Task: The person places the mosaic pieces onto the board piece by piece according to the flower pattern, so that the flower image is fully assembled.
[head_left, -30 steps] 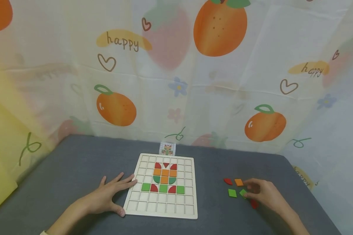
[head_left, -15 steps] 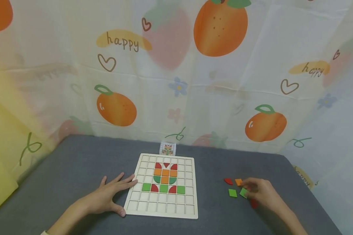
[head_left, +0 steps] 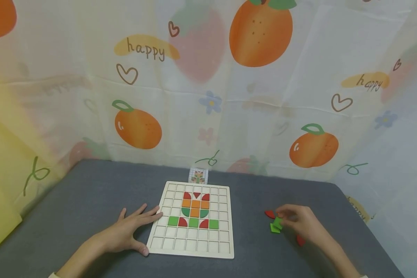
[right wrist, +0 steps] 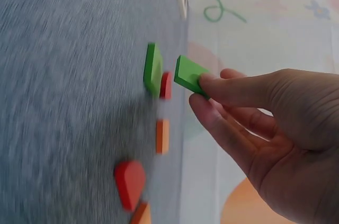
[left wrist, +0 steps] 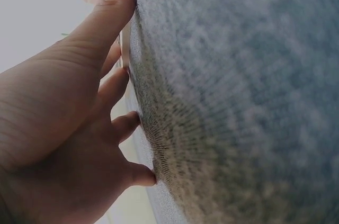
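Note:
A white gridded board [head_left: 191, 244] lies on the table, with red, orange and green pieces set in several of its squares. My left hand [head_left: 125, 229] rests at the board's left edge, fingers spread, fingertips over the rim and thumb by the near corner. To the right of the board my right hand [head_left: 304, 224] pinches a green square tile [right wrist: 189, 72] between thumb and finger, lifted off the table. Below it lies another green tile [right wrist: 153, 69]. A red piece [head_left: 269, 214] lies beside them, and a second red piece [head_left: 300, 240] sits under the hand.
A small printed pattern card [head_left: 198, 176] stands just behind the board. Orange pieces [right wrist: 162, 136] lie near the right hand, hidden by it in the head view. A fruit-print cloth [head_left: 250, 127] hangs behind the grey table [head_left: 250, 200].
My right hand has picked up the green square tile and moved it left, over the other green tile. The left hand and the board have stayed in place.

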The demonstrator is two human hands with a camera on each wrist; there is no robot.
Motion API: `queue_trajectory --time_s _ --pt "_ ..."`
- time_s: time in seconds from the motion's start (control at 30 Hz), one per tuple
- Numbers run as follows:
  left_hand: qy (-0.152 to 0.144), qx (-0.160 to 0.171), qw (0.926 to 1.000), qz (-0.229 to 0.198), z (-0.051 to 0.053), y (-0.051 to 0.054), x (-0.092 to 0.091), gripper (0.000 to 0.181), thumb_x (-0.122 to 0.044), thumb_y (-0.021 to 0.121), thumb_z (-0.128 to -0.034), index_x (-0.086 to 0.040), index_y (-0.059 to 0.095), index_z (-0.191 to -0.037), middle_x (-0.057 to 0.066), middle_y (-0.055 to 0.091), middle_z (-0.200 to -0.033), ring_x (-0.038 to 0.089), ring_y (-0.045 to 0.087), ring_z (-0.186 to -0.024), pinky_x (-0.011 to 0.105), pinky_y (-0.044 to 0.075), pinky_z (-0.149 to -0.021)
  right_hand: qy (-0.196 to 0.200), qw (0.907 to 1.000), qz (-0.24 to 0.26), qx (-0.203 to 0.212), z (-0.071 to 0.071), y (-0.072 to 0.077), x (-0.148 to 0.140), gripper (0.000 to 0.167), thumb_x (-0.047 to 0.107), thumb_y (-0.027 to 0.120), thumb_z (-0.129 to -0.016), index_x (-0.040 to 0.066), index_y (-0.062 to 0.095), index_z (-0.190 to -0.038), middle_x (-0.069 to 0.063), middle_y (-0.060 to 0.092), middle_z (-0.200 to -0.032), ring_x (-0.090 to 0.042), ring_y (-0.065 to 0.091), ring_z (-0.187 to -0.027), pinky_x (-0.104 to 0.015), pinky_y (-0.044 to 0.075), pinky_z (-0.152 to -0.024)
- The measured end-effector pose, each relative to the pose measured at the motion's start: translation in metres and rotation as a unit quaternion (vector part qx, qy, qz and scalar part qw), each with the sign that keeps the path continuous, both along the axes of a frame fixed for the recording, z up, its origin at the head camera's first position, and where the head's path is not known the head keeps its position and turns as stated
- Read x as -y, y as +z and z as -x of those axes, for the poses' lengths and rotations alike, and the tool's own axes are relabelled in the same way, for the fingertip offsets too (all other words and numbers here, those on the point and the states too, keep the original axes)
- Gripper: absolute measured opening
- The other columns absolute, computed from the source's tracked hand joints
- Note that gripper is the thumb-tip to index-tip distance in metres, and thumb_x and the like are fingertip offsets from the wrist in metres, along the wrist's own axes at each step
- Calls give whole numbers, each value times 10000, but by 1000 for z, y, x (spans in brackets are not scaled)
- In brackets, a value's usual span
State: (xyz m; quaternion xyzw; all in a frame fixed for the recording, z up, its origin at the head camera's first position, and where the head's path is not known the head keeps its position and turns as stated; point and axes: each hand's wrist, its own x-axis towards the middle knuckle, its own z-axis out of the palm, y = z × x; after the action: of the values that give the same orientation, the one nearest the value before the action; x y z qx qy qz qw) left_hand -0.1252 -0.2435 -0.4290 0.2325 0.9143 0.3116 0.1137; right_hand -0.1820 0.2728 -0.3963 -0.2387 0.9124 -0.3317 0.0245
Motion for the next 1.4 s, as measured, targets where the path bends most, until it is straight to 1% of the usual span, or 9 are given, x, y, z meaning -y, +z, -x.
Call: queue_trajectory --time_s 0.13,0.4,0.47,0.6,0.67,0.9,1.1,1.27,1.4 --pt "-3 -19 10000 13 0 1 0 1048 -502 817 -588 -143 429 -1493 149 307 -1574 539 108 -1427 800 -73 -941 190 9997 137 38 2 -1 13 224 36 739 -833 48 717 -1055 3 711 -933 -61 641 -803 -269 558 -695" --pt "18 49 10000 44 0 3 -1 1049 -501 822 -584 -143 434 -1490 148 308 -1575 534 106 -1430 798 -74 -945 494 9977 397 231 4 -1 39 243 39 745 -835 12 704 -1072 -19 701 -920 -86 649 -796 -264 550 -673" --pt "13 39 10000 43 -1 3 -1 1051 -501 821 -582 -139 434 -1490 151 307 -1574 535 107 -1429 798 -73 -945 631 9971 411 137 5 -2 45 243 32 749 -829 11 705 -1068 -19 702 -920 -90 648 -793 -266 549 -675" --pt "27 18 10000 47 -1 3 0 1051 -499 826 -581 -134 437 -1487 155 310 -1572 537 112 -1427 799 -72 -942 833 9960 317 -43 7 -4 59 228 37 755 -825 41 716 -1050 18 702 -911 -67 636 -790 -259 537 -692" --pt "25 16 10000 37 -1 3 0 1049 -496 828 -582 -133 438 -1486 155 312 -1572 539 113 -1426 800 -73 -940 919 9953 297 -51 8 -6 66 227 34 758 -822 52 721 -1045 28 700 -915 -64 634 -798 -261 539 -698" --pt "5 29 10000 41 0 0 -1 1049 -497 828 -582 -149 434 -1490 150 309 -1574 541 108 -1426 804 -74 -936 1058 9934 345 269 8 -9 89 243 19 752 -823 59 721 -1061 11 701 -962 -98 643 -849 -272 549 -725" --pt "43 98 9999 67 1 1 -1 1051 -491 831 -583 -150 430 -1493 149 304 -1576 541 103 -1427 806 -78 -935 1197 9915 380 328 7 -10 106 231 21 750 -828 57 723 -1055 18 705 -945 -83 637 -842 -267 549 -743" --pt "42 119 9999 40 1 1 -1 1043 -484 830 -590 -145 431 -1492 155 304 -1575 546 103 -1424 807 -79 -933 1339 9896 445 292 7 -9 118 237 12 751 -826 42 720 -1058 22 705 -932 -73 630 -835 -264 549 -739" --pt "58 91 9999 56 0 1 -1 1045 -490 833 -583 -151 438 -1489 153 312 -1572 545 112 -1423 807 -73 -935 1458 9877 468 312 6 -8 129 244 0 746 -826 37 717 -1065 -12 709 -929 -68 628 -837 -263 549 -733"
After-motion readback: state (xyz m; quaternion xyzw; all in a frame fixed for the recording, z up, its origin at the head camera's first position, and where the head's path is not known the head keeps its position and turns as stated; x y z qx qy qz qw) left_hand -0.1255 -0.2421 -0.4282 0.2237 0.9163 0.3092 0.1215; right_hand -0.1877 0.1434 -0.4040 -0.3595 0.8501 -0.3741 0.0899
